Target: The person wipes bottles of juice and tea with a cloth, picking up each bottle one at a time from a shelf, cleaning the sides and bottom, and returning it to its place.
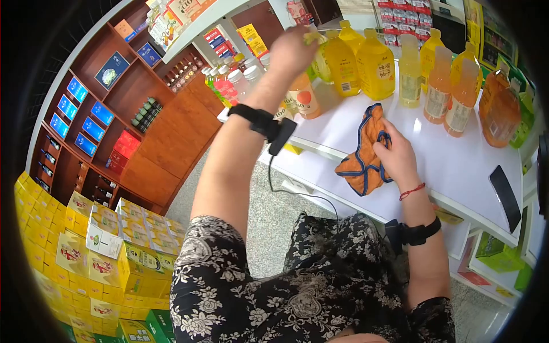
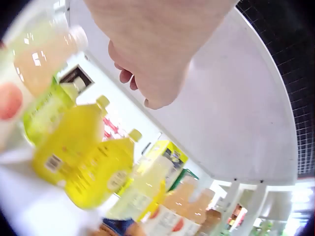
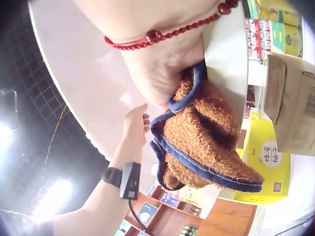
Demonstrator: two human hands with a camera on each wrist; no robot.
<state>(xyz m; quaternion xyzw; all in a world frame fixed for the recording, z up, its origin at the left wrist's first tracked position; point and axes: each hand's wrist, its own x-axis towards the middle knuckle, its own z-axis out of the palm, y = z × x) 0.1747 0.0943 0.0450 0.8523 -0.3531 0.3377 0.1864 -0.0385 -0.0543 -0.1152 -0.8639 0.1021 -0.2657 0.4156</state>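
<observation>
My right hand grips a bunched orange-brown towelling cloth with navy edging, over the front of the white shelf top. In the right wrist view the cloth hangs in folds from that hand. My left hand, blurred, is stretched out over the row of drink bottles. Its fingers bend loosely with nothing visible in them in the left wrist view. Nearest it stand a peach-labelled bottle, a green-labelled bottle and yellow honey-pomelo bottles.
More bottles stand to the right, including orange ones and a large brown one. A black flat object lies at the shelf's right end. Stacked yellow cartons and a wooden display cabinet are on the left. A cable hangs from the left wrist camera.
</observation>
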